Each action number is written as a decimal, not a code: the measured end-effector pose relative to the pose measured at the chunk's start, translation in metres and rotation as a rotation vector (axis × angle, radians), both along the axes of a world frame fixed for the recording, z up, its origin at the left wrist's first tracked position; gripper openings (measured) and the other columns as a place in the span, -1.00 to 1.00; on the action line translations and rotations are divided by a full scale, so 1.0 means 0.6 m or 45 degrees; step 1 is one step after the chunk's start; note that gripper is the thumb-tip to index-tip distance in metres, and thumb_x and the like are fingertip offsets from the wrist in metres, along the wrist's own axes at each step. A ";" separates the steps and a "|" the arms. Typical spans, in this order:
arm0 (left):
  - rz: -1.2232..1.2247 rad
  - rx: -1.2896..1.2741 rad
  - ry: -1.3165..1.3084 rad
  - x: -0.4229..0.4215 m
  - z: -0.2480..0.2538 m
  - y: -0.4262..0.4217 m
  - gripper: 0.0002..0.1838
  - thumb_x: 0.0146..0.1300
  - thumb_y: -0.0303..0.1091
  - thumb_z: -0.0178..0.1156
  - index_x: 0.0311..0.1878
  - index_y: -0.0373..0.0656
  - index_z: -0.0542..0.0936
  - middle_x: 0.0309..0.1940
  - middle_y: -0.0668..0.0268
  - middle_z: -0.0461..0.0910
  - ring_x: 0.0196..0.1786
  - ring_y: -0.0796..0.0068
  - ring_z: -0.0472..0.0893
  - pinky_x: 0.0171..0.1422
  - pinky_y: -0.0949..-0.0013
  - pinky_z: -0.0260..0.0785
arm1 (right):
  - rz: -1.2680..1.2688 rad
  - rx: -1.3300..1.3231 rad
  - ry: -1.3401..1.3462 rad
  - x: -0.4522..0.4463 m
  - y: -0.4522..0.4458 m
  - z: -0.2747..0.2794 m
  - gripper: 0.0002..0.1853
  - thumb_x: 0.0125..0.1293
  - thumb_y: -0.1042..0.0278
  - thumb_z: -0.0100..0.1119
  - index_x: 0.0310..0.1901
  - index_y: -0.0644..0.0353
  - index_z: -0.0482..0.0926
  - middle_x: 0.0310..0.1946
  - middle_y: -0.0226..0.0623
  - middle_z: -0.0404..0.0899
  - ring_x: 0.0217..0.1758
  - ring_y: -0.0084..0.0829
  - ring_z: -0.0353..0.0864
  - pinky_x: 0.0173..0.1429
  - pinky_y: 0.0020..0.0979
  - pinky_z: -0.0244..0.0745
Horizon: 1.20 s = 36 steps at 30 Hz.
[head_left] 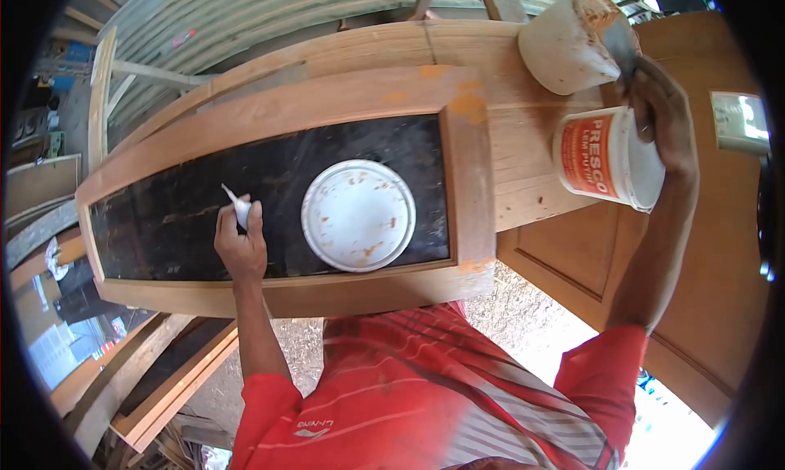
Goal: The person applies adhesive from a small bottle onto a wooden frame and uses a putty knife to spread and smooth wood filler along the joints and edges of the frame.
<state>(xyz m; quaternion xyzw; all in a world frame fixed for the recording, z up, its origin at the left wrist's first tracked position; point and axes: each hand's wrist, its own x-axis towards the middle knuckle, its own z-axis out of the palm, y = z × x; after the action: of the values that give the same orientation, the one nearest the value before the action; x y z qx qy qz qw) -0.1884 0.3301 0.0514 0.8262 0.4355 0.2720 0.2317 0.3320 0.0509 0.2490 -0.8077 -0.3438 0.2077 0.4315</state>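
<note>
My left hand (241,245) is closed around a small white tube with a pointed nozzle (240,208), above the black panel of a wooden door frame (311,300). On that panel lies a round white lid (358,217) with brown smears. My right hand (664,118) grips what looks like a putty knife (621,47); its grey blade is at the rim of a cut white container (558,51) smeared with brown putty. Just below stands a white tub with a red PRESCO label (590,155), partly covered by my right hand.
The frame lies on a wooden bench (523,196) with orange-brown patches near its corner. Panelled wooden doors (687,306) stand at the right. Wood pieces (172,388) are stacked at lower left, and corrugated metal sheeting (327,24) runs behind the bench.
</note>
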 end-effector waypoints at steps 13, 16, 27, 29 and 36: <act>-0.135 -0.081 -0.186 -0.031 -0.024 0.073 -0.71 0.48 -0.23 0.41 -0.04 -0.32 0.72 -0.31 0.20 0.63 -0.32 0.33 0.62 -0.17 0.26 0.48 | -0.023 -0.219 -0.044 -0.368 0.203 -0.248 -0.62 0.58 0.31 0.15 0.33 0.17 0.68 -0.16 -0.10 0.80 -0.27 -0.25 0.73 -0.09 -0.31 0.60; -0.132 -0.130 -0.188 -0.034 -0.022 0.075 -0.73 0.51 -0.24 0.36 -0.02 -0.31 0.72 -0.30 0.25 0.63 -0.31 0.41 0.59 -0.15 0.31 0.46 | -0.042 -0.395 -0.416 -0.417 0.237 -0.234 -0.65 0.57 0.31 0.13 0.27 0.02 0.73 -0.20 0.10 0.70 -0.16 0.09 0.73 -0.03 -0.08 0.61; -0.152 -0.178 -0.240 -0.039 -0.025 0.084 -0.75 0.40 -0.30 0.48 -0.08 -0.31 0.72 -0.29 0.18 0.67 -0.32 0.27 0.66 -0.21 0.25 0.51 | 0.158 -0.749 -0.459 -0.477 0.304 -0.200 -0.62 0.57 0.30 0.13 0.27 0.34 0.66 -0.10 0.14 0.71 -0.05 0.09 0.75 0.13 0.01 0.60; -0.156 -0.182 -0.240 -0.040 -0.026 0.085 -0.76 0.39 -0.30 0.48 -0.09 -0.30 0.72 -0.29 0.18 0.67 -0.31 0.25 0.67 -0.20 0.24 0.52 | 0.100 -0.721 -0.517 -0.470 0.316 -0.194 -0.62 0.57 0.29 0.13 0.24 0.34 0.68 -0.10 0.16 0.73 -0.04 0.08 0.76 0.13 0.00 0.59; -0.145 -0.215 -0.234 -0.041 -0.024 0.085 -0.78 0.38 -0.33 0.48 -0.10 -0.30 0.72 -0.27 0.17 0.70 -0.28 0.22 0.70 -0.17 0.22 0.55 | 0.171 -0.795 -0.492 -0.456 0.321 -0.205 -0.61 0.53 0.30 0.14 0.24 0.34 0.68 -0.17 0.21 0.72 -0.04 0.09 0.76 0.10 0.02 0.58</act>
<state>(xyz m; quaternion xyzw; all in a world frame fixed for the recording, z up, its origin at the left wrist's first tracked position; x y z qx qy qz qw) -0.2127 0.3811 0.0370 0.7987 0.3862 0.2954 0.3545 0.0587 0.2436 0.1263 -0.9004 -0.3912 0.1740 0.0771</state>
